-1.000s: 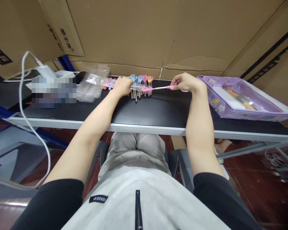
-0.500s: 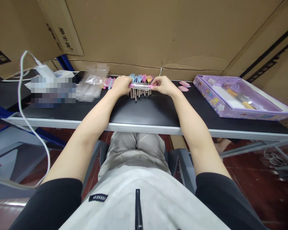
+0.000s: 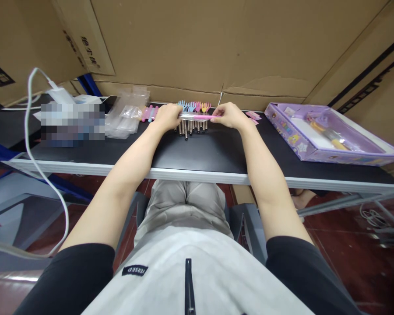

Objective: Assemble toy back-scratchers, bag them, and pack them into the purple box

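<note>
A slim pink-and-silver stick (image 3: 202,117), with what looks like clear plastic around its left part, is held level just above the table between my two hands. My left hand (image 3: 167,117) is closed on the left end, its fingertips partly hidden. At the pink right end, my right hand (image 3: 229,116) pinches with thumb and fingers. Right behind and below the stick lies a row of back scratchers (image 3: 191,106) with small blue, pink and yellow hand-shaped heads and metal rods. Beside my left hand are pink and blue sticks (image 3: 149,113).
Clear plastic bags (image 3: 123,118) lie to the left. Pink cards (image 3: 253,116) rest right of my right hand. A purple box (image 3: 298,146) with a packaged yellow item stands at the right. A white cable (image 3: 28,127) hangs at the left. Cardboard (image 3: 197,48) walls the back.
My right hand has shifted slightly right with the pink end. More of the pink length now shows beside it, with silver toward my left hand.
</note>
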### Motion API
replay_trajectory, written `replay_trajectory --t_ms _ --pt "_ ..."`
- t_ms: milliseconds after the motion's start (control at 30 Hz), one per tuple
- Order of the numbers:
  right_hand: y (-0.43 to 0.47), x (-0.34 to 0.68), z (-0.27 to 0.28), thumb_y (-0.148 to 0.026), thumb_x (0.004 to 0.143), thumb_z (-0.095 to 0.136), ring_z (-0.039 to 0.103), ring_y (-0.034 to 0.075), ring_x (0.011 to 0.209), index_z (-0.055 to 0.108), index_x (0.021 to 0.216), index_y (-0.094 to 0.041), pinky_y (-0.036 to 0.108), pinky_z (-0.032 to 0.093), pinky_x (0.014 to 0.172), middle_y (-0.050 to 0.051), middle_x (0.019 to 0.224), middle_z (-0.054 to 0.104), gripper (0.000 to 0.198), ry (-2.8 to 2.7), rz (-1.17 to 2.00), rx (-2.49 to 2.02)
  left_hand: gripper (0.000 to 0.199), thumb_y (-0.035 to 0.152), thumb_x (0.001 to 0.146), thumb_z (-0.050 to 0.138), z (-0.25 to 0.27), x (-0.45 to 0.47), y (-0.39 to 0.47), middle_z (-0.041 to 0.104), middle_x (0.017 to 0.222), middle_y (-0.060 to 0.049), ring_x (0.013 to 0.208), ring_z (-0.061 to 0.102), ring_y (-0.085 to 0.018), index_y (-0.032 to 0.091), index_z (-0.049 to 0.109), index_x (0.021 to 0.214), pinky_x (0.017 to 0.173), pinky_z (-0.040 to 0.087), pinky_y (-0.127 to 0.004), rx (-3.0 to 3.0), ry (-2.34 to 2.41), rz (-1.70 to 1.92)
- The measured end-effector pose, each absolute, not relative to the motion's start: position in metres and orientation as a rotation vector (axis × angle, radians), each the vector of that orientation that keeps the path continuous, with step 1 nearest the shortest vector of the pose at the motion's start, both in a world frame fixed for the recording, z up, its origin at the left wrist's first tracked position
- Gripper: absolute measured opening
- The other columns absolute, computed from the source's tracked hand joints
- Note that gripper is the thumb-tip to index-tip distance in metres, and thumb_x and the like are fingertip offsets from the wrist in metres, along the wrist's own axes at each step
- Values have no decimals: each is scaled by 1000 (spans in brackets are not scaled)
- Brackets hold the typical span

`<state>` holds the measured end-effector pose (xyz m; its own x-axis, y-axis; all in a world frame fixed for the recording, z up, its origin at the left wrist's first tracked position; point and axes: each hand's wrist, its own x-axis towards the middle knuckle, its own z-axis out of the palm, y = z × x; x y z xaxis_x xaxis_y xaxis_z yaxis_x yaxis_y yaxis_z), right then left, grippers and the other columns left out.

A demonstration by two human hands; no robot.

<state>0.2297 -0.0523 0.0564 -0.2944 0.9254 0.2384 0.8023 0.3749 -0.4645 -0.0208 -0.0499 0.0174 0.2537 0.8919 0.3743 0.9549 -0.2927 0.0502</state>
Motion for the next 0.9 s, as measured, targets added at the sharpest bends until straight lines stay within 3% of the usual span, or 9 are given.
replay_trajectory --t_ms 233,567,733,900 --pt "-54 230 57 -24 81 82 65 23 87 77 89 -16 39 52 91 6 82 69 12 -2166 349 -1525 31 13 87 52 20 -22 -52 74 114 -18 110 66 -34 17 74 109 95 48 -45 -2337 -1776 -466" --pt "-56 224 55 -10 78 80 73 22 90 77 81 -18 35 57 90 5 80 77 9 -2077 717 -1301 24 12 87 55 16 -23 -47 75 110 -15 107 65 -32 20 72 102 91 49 -42 -2335 -1743 -528" --pt "-56 221 52 -10 79 82 71 18 70 72 77 -17 32 60 72 3 68 71 13 -2036 860 -1248 24 12 86 55 15 -22 -47 75 107 -14 104 66 -32 20 72 100 91 50 -43 -2338 -1698 -537" --pt "-50 220 44 -16 77 87 60 13 54 64 72 -17 25 50 55 1 60 66 24 -2068 840 -1203 23 13 84 57 11 -21 -43 76 103 -16 104 67 -36 20 73 98 91 51 -47 -2358 -1607 -579"
